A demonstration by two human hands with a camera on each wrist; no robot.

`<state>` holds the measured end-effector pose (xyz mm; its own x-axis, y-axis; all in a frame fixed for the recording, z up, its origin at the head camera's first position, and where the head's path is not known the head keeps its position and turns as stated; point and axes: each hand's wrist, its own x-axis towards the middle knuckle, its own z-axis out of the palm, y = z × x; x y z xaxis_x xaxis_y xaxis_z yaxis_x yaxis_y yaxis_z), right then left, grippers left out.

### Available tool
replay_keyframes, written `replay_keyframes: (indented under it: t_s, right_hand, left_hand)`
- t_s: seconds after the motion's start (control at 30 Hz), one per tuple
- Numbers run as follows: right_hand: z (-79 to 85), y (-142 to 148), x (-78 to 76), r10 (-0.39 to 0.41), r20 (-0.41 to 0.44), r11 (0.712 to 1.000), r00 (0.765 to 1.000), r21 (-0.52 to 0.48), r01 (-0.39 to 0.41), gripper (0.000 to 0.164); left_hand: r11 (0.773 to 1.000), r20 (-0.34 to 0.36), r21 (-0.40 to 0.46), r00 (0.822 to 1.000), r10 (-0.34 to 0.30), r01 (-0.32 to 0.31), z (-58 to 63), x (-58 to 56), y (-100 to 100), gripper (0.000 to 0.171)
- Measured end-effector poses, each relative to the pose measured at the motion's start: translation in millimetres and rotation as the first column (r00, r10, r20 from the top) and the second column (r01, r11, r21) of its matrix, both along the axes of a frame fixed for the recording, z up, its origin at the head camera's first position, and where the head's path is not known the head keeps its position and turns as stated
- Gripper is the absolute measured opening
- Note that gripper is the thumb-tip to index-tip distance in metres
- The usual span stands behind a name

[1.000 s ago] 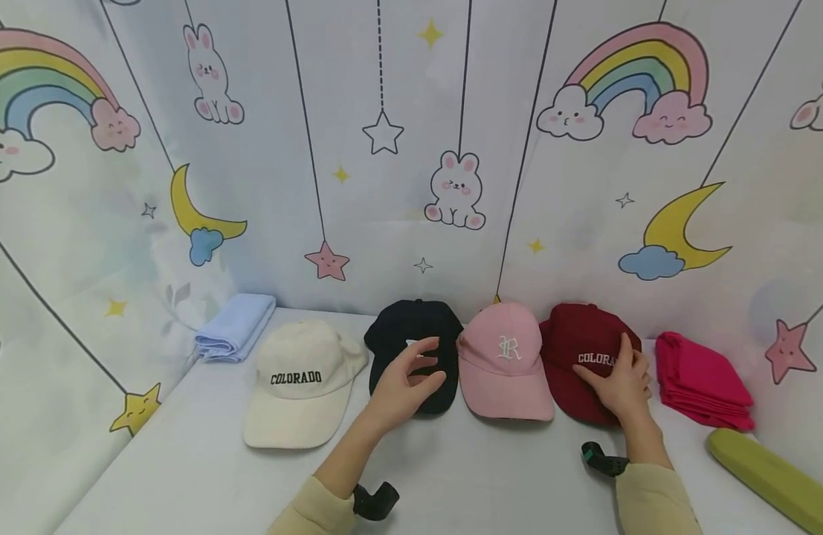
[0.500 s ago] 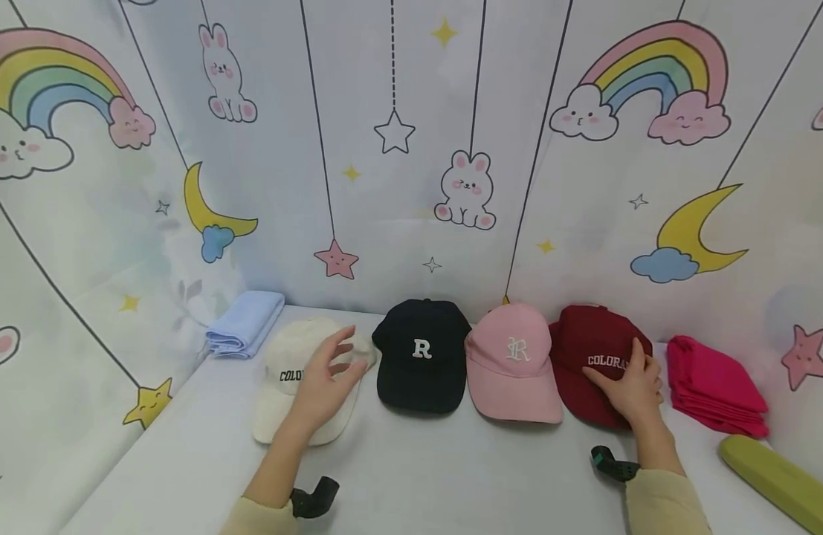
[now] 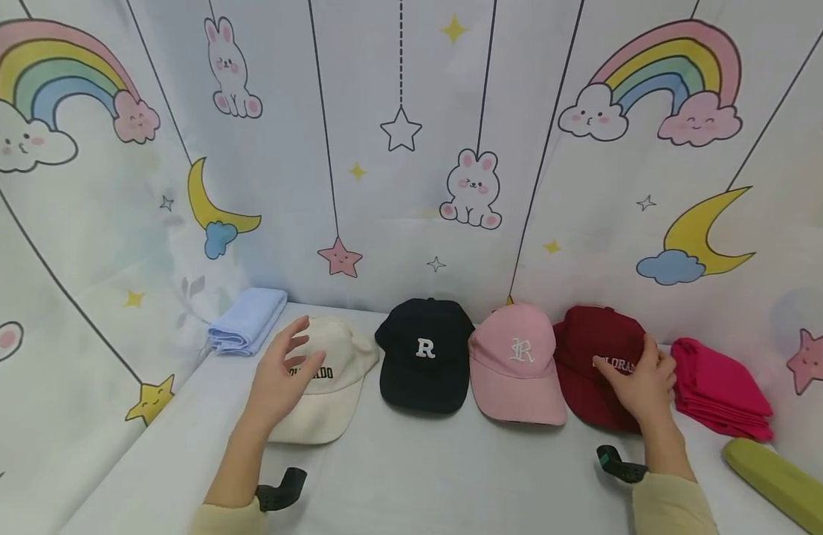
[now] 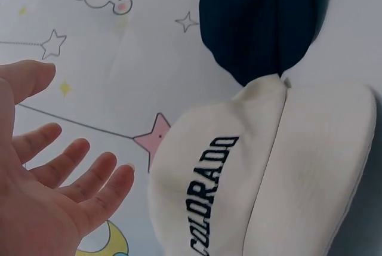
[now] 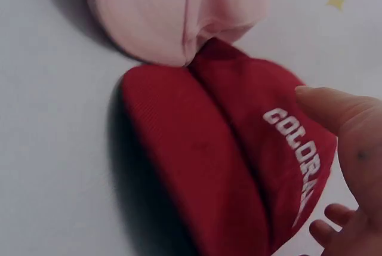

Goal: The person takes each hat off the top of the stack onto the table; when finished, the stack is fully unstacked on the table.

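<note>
In the head view my left hand (image 3: 277, 383) hovers in front of the cream baseball cap (image 3: 337, 412), covering part of its COLORADO lettering. Its fingers are loosely bent and apart from the thumb, with nothing between them; the left wrist view shows the palm beside the cap. My right hand (image 3: 641, 383) is at the right side of the maroon baseball cap (image 3: 598, 334), thumb and fingers spread. In the right wrist view the thumb overlaps the crown's edge near the white lettering. Between them sit a black cap (image 3: 424, 383) and a pink cap (image 3: 518, 394), brims toward me.
A folded light blue cloth (image 3: 247, 319) lies at the back left. Folded bright pink cloth (image 3: 719, 390) sits right of the maroon cap, with a long green object (image 3: 779, 483) in front of it. Behind the white table (image 3: 451, 483) hangs a printed curtain (image 3: 398, 193).
My left hand has moved left from the black cap to the cream cap, uncovering the black one. The right hand has stayed by the maroon cap, shifting slightly. The view has turned a little left.
</note>
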<state>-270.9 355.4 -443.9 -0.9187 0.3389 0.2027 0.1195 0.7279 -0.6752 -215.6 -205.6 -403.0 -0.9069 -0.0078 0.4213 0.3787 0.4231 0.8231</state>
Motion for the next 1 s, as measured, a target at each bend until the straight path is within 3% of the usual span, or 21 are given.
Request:
replay_keyframes:
  t_s: [0.43, 0.77, 1.0]
  right_hand:
    - [40.7, -50.8, -2.2, 0.113, -0.17, 0.993, 0.979, 0.039, -0.108, 0.092]
    - [50.4, -105.2, -13.2, 0.275, -0.235, 0.96, 0.932, 0.007, -0.281, 0.093]
    - [49.9, -149.1, -22.4, 0.341, -0.273, 0.93, 0.9, -0.045, -0.366, 0.089]
  left_hand:
    - [0.993, 0.007, -0.07, 0.996, 0.092, -0.092, 1.4, 4.1, -32.6, 0.065]
    - [0.991, 0.035, -0.074, 0.993, 0.113, -0.111, -21.6, -3.9, -49.3, 0.066]
    - [0.99, 0.09, -0.079, 0.988, 0.122, -0.115, -31.8, -7.1, -58.0, 0.069]
